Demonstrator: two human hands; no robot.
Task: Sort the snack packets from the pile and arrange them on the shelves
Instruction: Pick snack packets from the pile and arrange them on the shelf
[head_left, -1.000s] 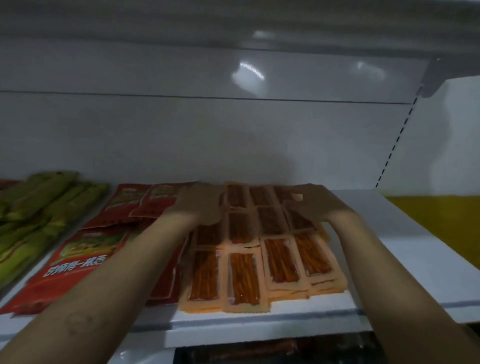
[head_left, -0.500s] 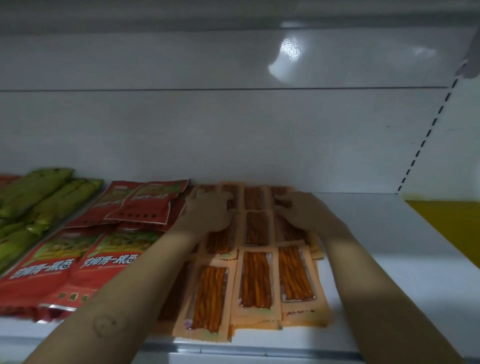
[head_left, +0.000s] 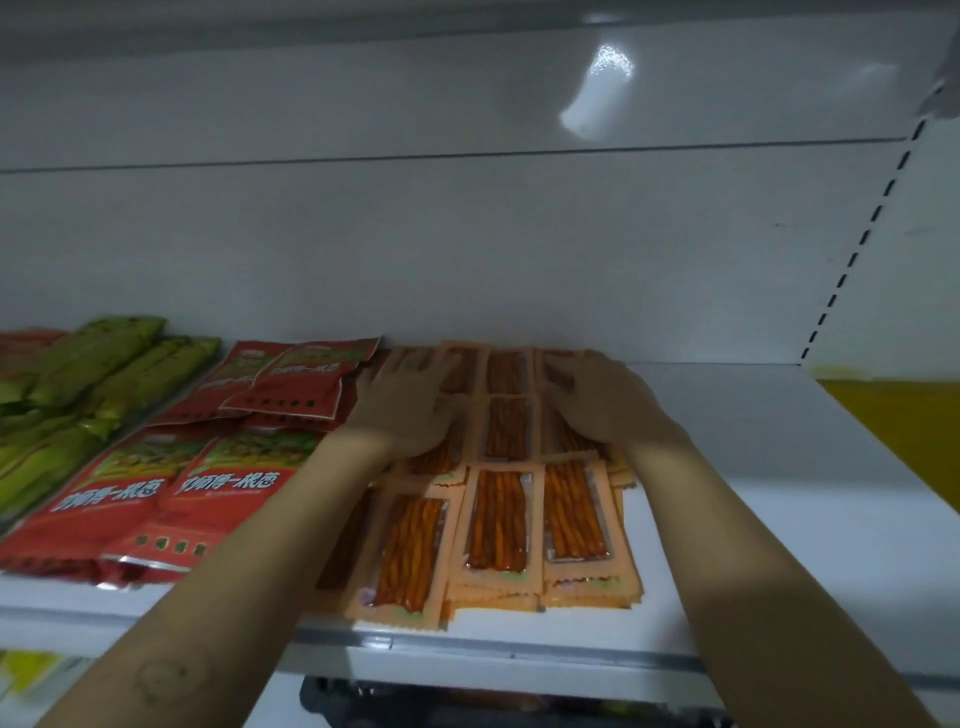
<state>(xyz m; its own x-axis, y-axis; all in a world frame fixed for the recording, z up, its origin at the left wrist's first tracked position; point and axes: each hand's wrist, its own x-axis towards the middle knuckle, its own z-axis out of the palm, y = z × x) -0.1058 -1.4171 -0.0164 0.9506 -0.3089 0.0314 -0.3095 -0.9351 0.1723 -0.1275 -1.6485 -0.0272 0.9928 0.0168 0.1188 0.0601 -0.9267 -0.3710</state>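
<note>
The left hand (head_left: 402, 408) lies flat with fingers straight and slightly spread, palm down on the orange packets (head_left: 498, 519) at the back left of their block. The right hand (head_left: 605, 408) also lies flat, fingers straight and angled toward the back left, pressing on the packets at the back right. Neither hand curls round anything. Between the two hands one column of packets shows uncovered.

The orange packets lie flat on the white shelf (head_left: 779, 493) in close rows running from near the front edge to the back wall (head_left: 467, 249). Each has a clear window showing reddish-orange strips. At the front the packets sit in low stacks, with layered edges showing beneath the top ones.

Just left of this block lie the red packets (head_left: 228, 488), flat and overlapping one another, with white lettering on their fronts. The left forearm crosses above the line where red meets orange, so I cannot tell whether the two kinds touch there. Farther left lie the green packets (head_left: 78, 395), heaped in long rows.

The shelf to the right of the orange block is bare white. At the right a slotted upright (head_left: 857, 249) rises beside the back wall, and a yellow panel (head_left: 898, 415) shows past the shelf's right end.
</note>
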